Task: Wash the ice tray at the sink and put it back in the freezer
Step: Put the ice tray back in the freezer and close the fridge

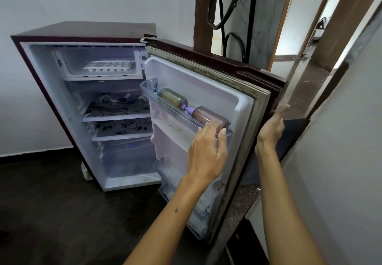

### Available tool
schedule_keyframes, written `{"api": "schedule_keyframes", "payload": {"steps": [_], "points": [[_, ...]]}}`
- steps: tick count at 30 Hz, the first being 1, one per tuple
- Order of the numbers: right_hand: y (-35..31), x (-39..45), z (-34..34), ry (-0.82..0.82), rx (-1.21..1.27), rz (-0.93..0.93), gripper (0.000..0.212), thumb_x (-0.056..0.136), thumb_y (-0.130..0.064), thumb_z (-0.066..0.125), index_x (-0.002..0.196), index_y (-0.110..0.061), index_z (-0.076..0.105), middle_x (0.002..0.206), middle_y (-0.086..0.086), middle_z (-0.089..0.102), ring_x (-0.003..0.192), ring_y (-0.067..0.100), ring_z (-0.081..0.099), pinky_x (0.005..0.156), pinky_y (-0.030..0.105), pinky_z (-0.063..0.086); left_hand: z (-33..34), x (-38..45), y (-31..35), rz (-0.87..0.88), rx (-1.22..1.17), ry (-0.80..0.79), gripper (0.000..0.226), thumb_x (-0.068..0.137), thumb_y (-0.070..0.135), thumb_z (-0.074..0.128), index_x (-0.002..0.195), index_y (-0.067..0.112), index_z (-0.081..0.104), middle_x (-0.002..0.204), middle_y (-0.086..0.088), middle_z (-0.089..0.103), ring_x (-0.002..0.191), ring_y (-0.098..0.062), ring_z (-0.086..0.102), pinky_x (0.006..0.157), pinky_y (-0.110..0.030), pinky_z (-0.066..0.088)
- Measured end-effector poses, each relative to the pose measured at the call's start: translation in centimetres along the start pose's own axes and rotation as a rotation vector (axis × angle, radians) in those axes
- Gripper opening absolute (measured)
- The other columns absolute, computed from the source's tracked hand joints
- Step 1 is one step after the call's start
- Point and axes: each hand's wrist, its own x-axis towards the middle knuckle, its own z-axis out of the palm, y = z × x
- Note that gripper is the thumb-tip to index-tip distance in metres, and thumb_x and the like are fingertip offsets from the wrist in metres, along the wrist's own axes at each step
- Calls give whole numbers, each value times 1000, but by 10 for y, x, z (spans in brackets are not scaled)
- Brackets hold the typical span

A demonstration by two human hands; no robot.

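My left hand [208, 151], fingers loosely spread on the door shelf [186, 118], is nearer than my right hand [270, 128] (gripping the door [237, 99] edge) to the ice tray [107, 66], lying up-left in the freezer compartment [99, 62], long axis left-right.

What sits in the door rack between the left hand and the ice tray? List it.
Head view: two bottles lie in the door rack, olive bottle then brown bottle, between left hand and ice tray.

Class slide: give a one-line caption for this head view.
Fridge door held open by both hands; ice tray sits in the freezer.
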Motion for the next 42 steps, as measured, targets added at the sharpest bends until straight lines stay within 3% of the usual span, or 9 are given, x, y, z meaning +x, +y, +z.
{"api": "schedule_keyframes", "payload": {"steps": [7,11,15,19,23,28,35,38,42], "points": [[14,-32,-5,92,-25,-104,71,98,-59,22,97,-10,73,83,4,68,77,15,62,76,32,50,-14,-17,9,31,6,128,48,97,36,32,133,9,49,140,-6,49,131,-17,45,114,-39,30],[14,-39,-8,63,88,-120,71,100,-54,24,53,-14,60,54,3,63,47,17,59,67,37,53,-31,-24,8,67,-1,266,52,98,36,30,141,9,40,148,-5,40,140,-13,31,115,-41,27],[18,-52,7,84,42,-192,57,101,-47,28,73,-13,65,74,1,69,65,12,64,77,33,52,-57,-25,5,100,59,351,54,98,35,30,143,5,34,149,-10,38,142,-15,28,114,-44,28],[21,-74,32,-144,-5,-160,59,101,-49,27,84,-13,71,82,-1,72,79,9,68,81,28,52,-81,-28,0,135,143,388,53,98,33,32,141,2,37,148,-12,39,141,-18,30,113,-49,27],[27,-117,52,-263,-122,-190,56,101,-50,27,74,-22,67,65,-8,64,62,-3,61,64,10,46,-108,-35,-6,169,195,460,52,98,31,33,139,-1,38,147,-15,39,141,-22,31,114,-48,27],[35,-162,77,-256,-172,-333,68,96,-54,24,75,-3,63,64,9,63,64,20,61,67,39,48,-141,-41,-16,226,227,512,51,97,27,37,139,-3,37,146,-18,40,140,-26,32,112,-50,30],[43,-227,124,-311,-176,-416,79,87,-59,17,66,5,57,58,14,58,54,21,53,58,34,39,-205,-30,-41,334,478,551,45,94,21,43,130,-5,50,141,-21,45,138,-35,34,116,-49,23],[47,-256,148,-347,-146,-431,62,89,-56,21,51,-10,38,46,1,41,44,10,39,46,21,27,-240,-22,-62,356,672,503,43,93,20,44,127,-4,54,139,-21,49,136,-36,36,116,-49,21],[58,-290,184,-369,-87,-421,50,92,-53,28,52,-23,27,46,-10,30,43,6,30,47,23,24,-283,-10,-95,397,874,453,41,92,19,46,124,-4,57,138,-21,50,136,-36,37,116,-49,20]]}}
